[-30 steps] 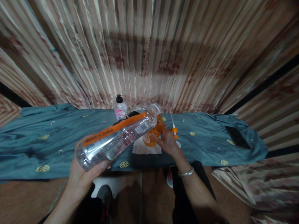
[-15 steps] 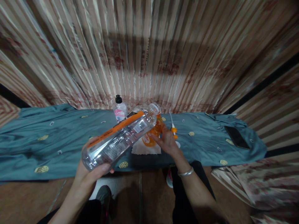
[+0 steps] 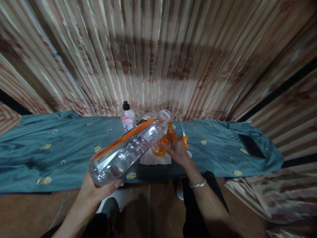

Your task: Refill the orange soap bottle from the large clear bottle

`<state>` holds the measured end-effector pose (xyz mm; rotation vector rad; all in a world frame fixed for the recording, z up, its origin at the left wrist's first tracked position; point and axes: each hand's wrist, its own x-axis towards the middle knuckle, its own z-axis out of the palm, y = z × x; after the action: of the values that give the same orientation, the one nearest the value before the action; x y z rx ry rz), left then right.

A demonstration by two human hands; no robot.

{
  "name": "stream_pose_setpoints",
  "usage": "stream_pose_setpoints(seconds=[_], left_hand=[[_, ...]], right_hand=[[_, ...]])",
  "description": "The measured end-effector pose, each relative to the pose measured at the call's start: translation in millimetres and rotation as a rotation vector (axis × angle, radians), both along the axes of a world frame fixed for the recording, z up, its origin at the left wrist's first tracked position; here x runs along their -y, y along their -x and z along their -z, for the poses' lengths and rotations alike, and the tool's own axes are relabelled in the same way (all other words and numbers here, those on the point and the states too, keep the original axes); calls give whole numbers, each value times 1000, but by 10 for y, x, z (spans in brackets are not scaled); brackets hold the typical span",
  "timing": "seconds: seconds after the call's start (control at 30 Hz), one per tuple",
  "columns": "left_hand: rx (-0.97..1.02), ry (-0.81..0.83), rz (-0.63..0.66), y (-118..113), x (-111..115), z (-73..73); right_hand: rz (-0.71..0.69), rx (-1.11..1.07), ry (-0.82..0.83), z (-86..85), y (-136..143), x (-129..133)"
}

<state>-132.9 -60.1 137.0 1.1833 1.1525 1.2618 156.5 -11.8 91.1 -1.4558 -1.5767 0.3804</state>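
My left hand (image 3: pixel 99 190) is wrapped round the base of a large clear bottle (image 3: pixel 131 148) with an orange-edged label. The bottle tilts, its open neck up and to the right, over an orange bottle (image 3: pixel 158 150). My right hand (image 3: pixel 177 150) grips the side of that orange bottle, which stands on a white cloth (image 3: pixel 155 160). The clear bottle hides the top of the orange one, so whether the two mouths touch cannot be made out. Right of my right hand lies an orange and white pump (image 3: pixel 185 140) with a thin tube.
A bottle with a black cap (image 3: pixel 127 119) stands behind the clear bottle. A dark phone (image 3: pixel 251 146) lies on the teal cloth (image 3: pixel 69 145) at the right. A small white cap (image 3: pixel 189 154) is near the pump. A striped curtain (image 3: pixel 153 59) hangs behind.
The clear bottle has shifted very slightly right and down, and the thumb of my left hand has moved along its underside. My right hand has hardly moved.
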Motion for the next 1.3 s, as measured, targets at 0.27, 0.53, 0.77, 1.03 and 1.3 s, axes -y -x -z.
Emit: stream_pose_setpoints(seconds=[0.27,0.53,0.77,1.03,1.3], left_hand=[[132,133,-33,-101,66,-250],[100,158,-38,-57,60,-226],[68,94,-19,-39,49,-229],[99,123,21,15,65,-192],[88,178,-63,-5,89,-245]], right_hand=[[-6,-4,9,8,7,13],[-5,15,-17,63,4,-6],[7,10,-37,109,-4,-23],[-18,-13,-41,127,-9,-32],[1,28,-15,79,-12,-17]])
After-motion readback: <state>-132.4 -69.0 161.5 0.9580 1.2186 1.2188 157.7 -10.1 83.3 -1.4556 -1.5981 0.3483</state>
